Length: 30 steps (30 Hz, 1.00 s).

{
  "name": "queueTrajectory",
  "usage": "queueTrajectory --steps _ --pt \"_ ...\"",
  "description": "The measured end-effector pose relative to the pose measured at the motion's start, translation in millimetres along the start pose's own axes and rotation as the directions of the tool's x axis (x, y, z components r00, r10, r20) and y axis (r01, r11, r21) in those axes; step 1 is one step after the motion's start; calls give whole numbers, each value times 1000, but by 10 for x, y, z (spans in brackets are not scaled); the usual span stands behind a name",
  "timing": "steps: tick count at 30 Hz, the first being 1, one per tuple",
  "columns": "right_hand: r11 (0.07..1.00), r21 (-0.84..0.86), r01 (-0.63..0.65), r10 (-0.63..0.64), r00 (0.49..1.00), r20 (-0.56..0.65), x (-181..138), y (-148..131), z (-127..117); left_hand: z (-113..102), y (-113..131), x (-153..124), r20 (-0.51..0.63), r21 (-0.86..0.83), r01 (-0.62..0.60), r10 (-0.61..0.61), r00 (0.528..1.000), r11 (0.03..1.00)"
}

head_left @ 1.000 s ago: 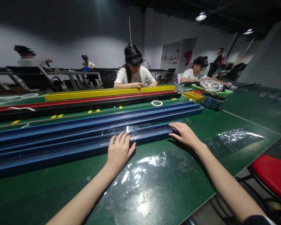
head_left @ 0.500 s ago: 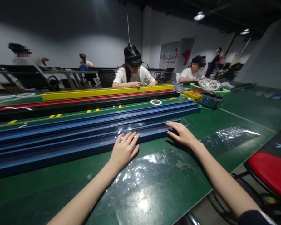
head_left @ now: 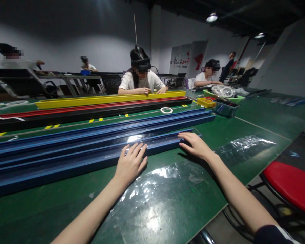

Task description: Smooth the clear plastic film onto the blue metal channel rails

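Two long blue channel strips lie side by side on the green table, running off to the left. My left hand (head_left: 130, 162) rests on the nearer blue channel (head_left: 66, 167), fingers spread over its top and thumb apart toward the near side. Close to the right end of that same channel is my right hand (head_left: 194, 144), its fingers stretched over the top and its thumb lower at the near wall. Neither hand is wrapped round it. The farther blue channel (head_left: 165, 123) lies just behind.
Clear plastic film (head_left: 152, 200) covers the near table, with another film piece (head_left: 246, 149) rightward. Yellow (head_left: 112, 99), red and black strips lie farther back. A white ring (head_left: 166, 110) and bins (head_left: 226, 107) stand beyond. Co-workers sit across; a red stool (head_left: 292, 184) is right.
The whole view has shifted slightly, with most things appearing a little farther left. Both hands keep about the same place on the nearer blue channel.
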State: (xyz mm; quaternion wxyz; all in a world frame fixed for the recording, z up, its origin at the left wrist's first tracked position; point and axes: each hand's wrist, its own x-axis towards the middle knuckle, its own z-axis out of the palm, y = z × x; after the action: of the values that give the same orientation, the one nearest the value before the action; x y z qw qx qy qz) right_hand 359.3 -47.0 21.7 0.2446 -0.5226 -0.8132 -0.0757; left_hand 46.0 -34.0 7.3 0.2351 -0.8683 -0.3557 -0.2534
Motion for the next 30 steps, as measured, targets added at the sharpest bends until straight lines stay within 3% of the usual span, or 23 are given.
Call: queueTrajectory --steps 4,11,17,23,30 --pt "989 -111 -100 96 995 -38 -36 123 -32 -8 10 0 -4 16 46 -46 999 999" --pt "999 -32 -1 1 1000 21 -27 20 -30 -3 -10 6 -6 12 -19 19 1000 1000" --pt "985 -124 -117 113 993 -43 -72 166 -68 -12 3 -1 10 23 20 -21 1000 1000" --pt "995 -94 -35 37 999 17 -45 26 -27 -53 -22 51 13 50 20 -21 1000 999" --pt "990 -39 -139 132 981 -142 -84 291 -103 -35 147 362 122 -56 -59 65 990 997"
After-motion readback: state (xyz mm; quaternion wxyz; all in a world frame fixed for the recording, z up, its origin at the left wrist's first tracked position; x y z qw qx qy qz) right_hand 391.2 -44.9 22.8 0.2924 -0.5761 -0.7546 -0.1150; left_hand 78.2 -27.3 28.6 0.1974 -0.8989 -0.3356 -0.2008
